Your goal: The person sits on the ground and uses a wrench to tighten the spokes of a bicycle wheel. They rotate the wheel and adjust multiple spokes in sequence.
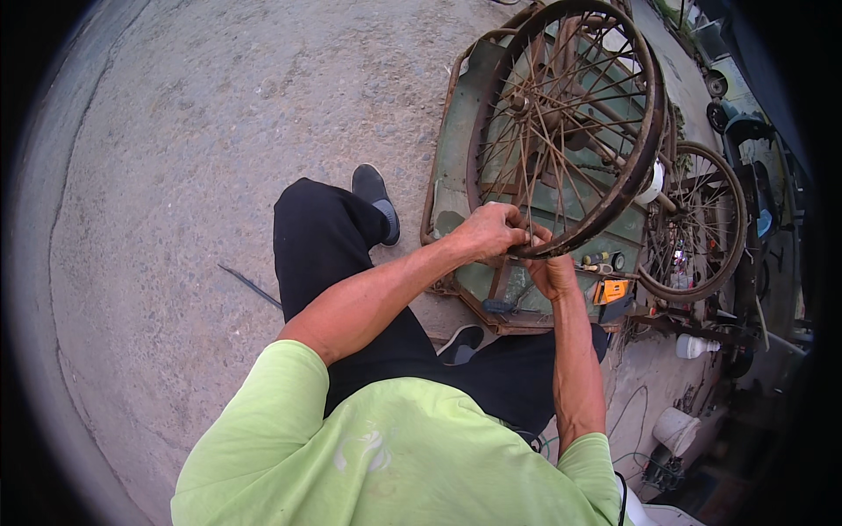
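A rusty, bare spoked wheel (647, 145) without a tyre stands up from an overturned green cart (458, 167). At the near, lower part of its rim, both hands meet. My left hand (491, 233) is closed, its fingertips pinched round the end of a spoke on the inner side. My right hand (554, 273) reaches up from below, its fingers closed against the rim close to the left fingertips. Whatever small part may lie between the fingers is too small to make out. Rusty spokes (545, 162) run from the rim to the hub (521, 104).
A second spoked wheel (735, 250), on the cart's right side, has a tyre. An orange and black box (610, 292) and small tools lie by the cart's near edge. A dark rod (250, 287) lies on the concrete. A white bucket (676, 430) stands lower right.
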Demonstrator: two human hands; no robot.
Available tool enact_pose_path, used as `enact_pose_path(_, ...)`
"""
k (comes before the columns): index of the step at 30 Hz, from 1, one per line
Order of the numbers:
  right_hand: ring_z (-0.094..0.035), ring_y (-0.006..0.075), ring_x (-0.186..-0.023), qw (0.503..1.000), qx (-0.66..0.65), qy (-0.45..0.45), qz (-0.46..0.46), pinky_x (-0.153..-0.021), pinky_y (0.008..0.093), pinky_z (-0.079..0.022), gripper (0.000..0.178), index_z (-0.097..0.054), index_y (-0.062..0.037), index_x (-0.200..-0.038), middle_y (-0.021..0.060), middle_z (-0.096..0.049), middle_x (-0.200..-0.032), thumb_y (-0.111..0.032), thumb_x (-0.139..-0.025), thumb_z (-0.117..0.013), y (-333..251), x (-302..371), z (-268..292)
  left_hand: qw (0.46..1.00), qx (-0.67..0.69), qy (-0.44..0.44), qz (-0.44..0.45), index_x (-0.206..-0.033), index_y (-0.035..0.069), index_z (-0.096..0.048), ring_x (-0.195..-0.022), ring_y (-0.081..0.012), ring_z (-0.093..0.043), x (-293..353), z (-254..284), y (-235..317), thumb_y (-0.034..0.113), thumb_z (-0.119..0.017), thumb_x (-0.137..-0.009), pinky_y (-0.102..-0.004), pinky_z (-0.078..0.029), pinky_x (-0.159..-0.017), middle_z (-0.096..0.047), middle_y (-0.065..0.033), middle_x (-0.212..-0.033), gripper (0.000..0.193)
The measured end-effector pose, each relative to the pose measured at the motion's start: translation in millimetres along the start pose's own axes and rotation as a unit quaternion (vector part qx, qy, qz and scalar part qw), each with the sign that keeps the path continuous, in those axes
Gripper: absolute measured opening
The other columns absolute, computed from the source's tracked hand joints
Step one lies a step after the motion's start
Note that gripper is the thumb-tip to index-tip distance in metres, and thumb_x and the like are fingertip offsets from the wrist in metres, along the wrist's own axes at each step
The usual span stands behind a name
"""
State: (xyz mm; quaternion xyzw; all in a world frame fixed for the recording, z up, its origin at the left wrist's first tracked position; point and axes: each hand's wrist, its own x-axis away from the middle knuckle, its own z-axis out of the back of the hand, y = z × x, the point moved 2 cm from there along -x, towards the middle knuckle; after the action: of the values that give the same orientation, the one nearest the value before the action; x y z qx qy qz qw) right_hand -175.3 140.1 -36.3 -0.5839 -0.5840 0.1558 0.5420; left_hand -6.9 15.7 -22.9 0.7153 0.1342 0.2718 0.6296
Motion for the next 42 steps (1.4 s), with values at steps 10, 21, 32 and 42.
enact_pose_path(10, -0.069, 0.0165, -0.103, 0.992, -0.040, 0.025, 0.119, -0.089, 0.0278, -0.059, 0.041, -0.055, -0.0006, -0.138, 0.0060, -0.068, -0.113, -0.012, -0.100, -0.070, 20.7, -9.7, 9.2, 1.000, -0.007, 0.025, -0.012, -0.105, -0.006, -0.072, -0.085, -0.0199, -0.068, 4.2, -3.0, -5.1, 0.022, -0.074, -0.091, -0.0362, -0.055, -0.074, -0.073, -0.0157, -0.093, 0.031)
enact_pose_path(21, -0.067, 0.0138, -0.094, 0.987, 0.082, 0.061, 0.127, -0.084, 0.0293, -0.055, 0.035, -0.065, -0.0009, -0.125, 0.0024, -0.068, -0.105, -0.012, -0.095, -0.077, -7.7, -9.2, -4.1, 0.995, 0.088, 0.025, 0.036, -0.114, -0.006, -0.067, -0.066, -0.0147, -0.063, 11.6, -3.9, -1.1, 0.015, -0.073, -0.094, -0.0322, -0.051, -0.057, -0.068, -0.0107, -0.083, 0.031)
enact_pose_path(32, -0.069, 0.0137, -0.088, 0.968, 0.242, 0.061, 0.041, -0.078, 0.0288, -0.056, 0.035, -0.067, 0.0020, -0.122, 0.0064, -0.072, -0.103, -0.011, -0.092, -0.079, -29.4, -1.7, -18.1, 0.991, 0.125, 0.005, 0.053, -0.118, -0.007, -0.063, -0.063, -0.0144, -0.062, 9.7, -2.8, -3.6, 0.017, -0.073, -0.096, -0.0314, -0.051, -0.055, -0.066, -0.0092, -0.079, 0.035)
enact_pose_path(42, -0.069, 0.0215, -0.102, 0.985, 0.148, 0.082, 0.039, -0.090, 0.0358, -0.057, 0.041, -0.063, 0.0036, -0.129, 0.0112, -0.070, -0.116, -0.024, -0.100, -0.072, -24.1, 6.7, -25.0, 0.990, 0.060, 0.088, 0.091, -0.119, -0.006, -0.067, -0.069, -0.0142, -0.064, -0.4, 18.5, -16.4, 0.010, -0.060, -0.099, -0.0310, -0.054, -0.059, -0.069, -0.0095, -0.090, 0.026)
